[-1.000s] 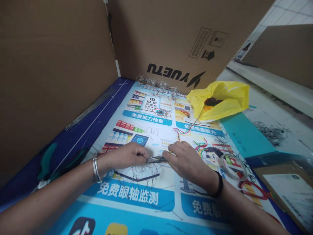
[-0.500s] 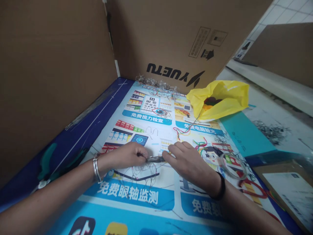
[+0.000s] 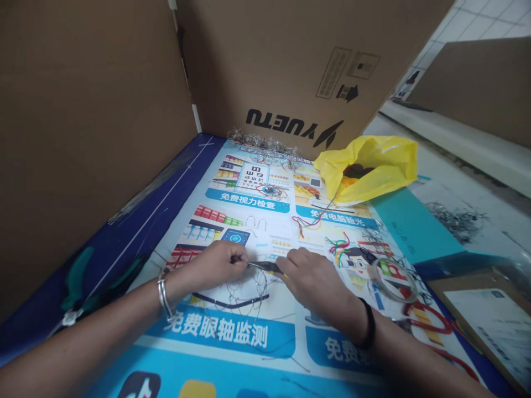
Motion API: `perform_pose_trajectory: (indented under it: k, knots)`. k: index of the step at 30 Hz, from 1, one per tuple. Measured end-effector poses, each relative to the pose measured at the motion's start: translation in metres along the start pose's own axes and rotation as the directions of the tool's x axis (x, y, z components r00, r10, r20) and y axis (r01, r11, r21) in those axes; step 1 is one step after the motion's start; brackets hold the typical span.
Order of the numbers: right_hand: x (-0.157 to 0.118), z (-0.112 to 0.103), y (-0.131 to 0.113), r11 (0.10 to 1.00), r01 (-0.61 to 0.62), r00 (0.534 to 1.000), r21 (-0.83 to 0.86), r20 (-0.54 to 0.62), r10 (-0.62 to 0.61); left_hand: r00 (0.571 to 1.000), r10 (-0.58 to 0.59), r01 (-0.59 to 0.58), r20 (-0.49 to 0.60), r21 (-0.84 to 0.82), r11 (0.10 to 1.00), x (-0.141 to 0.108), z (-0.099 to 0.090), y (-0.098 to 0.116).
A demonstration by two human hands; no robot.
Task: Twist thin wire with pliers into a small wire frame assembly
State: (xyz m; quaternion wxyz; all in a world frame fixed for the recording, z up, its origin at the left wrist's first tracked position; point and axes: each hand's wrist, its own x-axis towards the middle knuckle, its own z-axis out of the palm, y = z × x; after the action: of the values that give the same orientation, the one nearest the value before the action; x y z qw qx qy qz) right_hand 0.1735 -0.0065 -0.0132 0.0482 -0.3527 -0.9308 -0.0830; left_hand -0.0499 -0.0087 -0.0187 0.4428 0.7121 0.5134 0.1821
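Note:
Needle-nose pliers (image 3: 265, 266) are in my right hand (image 3: 309, 282), its fingers wrapped round the handles, which are mostly hidden. The slim metal jaws point left and taper to a tip at my left hand (image 3: 222, 266). That hand is closed in a pinch right by the tip. Thin wire (image 3: 259, 290) trails in loops below the fingers and over the printed sheet; the exact bit in the pinch is too small to make out. Just under the hands a dark curved strip (image 3: 232, 303) shows on the sheet, seemingly part of the print.
Cardboard walls (image 3: 269, 61) stand behind and to the left. Green-handled pliers (image 3: 74, 287) lie at left. A yellow bag (image 3: 381, 171), coloured threads (image 3: 340, 246), a tape roll (image 3: 394, 280) and red-handled scissors (image 3: 429, 320) lie at right. Wire pieces (image 3: 265, 143) line the back wall.
The pliers have turned slightly, so their jaws show slimmer and tilt down to the right. My right hand has shifted a little lower; my left hand stays nearly in place.

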Motion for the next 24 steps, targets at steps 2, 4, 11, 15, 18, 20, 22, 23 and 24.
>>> perform_pose_trajectory:
  k: [2, 4, 11, 15, 18, 20, 22, 23, 24]
  knots:
    - [0.0, 0.003, -0.002, 0.998, -0.05, 0.998, 0.037, -0.02, 0.051, 0.999, -0.036, 0.034, -0.031, -0.042, 0.999, 0.0, 0.001, 0.001]
    - [-0.001, 0.006, -0.004, 0.993, -0.095, 0.995, 0.075, -0.022, 0.097, 0.996, -0.08, 0.076, -0.046, -0.084, 0.994, 0.001, 0.002, 0.0]
    - [-0.002, 0.007, -0.004, 0.95, -0.192, 0.979, 0.245, 0.108, 0.17, 0.988, -0.149, 0.137, -0.043, -0.205, 0.969, 0.001, 0.0, 0.001]
    - [-0.001, 0.006, -0.002, 0.931, -0.204, 0.974, 0.302, 0.156, 0.163, 0.979, -0.204, 0.193, -0.024, -0.24, 0.951, 0.001, -0.002, 0.006]
    - [0.0, 0.005, 0.001, 0.931, -0.175, 0.979, 0.321, 0.154, 0.131, 0.984, -0.18, 0.179, 0.022, -0.271, 0.946, 0.0, -0.002, 0.005]
    - [0.001, 0.005, 0.004, 0.936, -0.137, 0.986, 0.324, 0.137, 0.096, 0.987, -0.153, 0.162, 0.055, -0.285, 0.945, 0.0, -0.003, 0.001]
    - [0.001, 0.006, 0.008, 0.943, -0.087, 0.992, 0.322, 0.11, 0.054, 0.987, -0.138, 0.154, 0.077, -0.278, 0.948, 0.0, -0.003, -0.002]
    - [0.001, 0.006, 0.01, 0.947, -0.06, 0.995, 0.316, 0.096, 0.031, 0.988, -0.129, 0.147, 0.084, -0.271, 0.951, 0.0, -0.003, -0.003]
    - [0.001, 0.007, 0.011, 0.951, -0.031, 0.997, 0.307, 0.083, 0.005, 0.989, -0.117, 0.137, 0.089, -0.264, 0.955, 0.0, -0.004, -0.003]
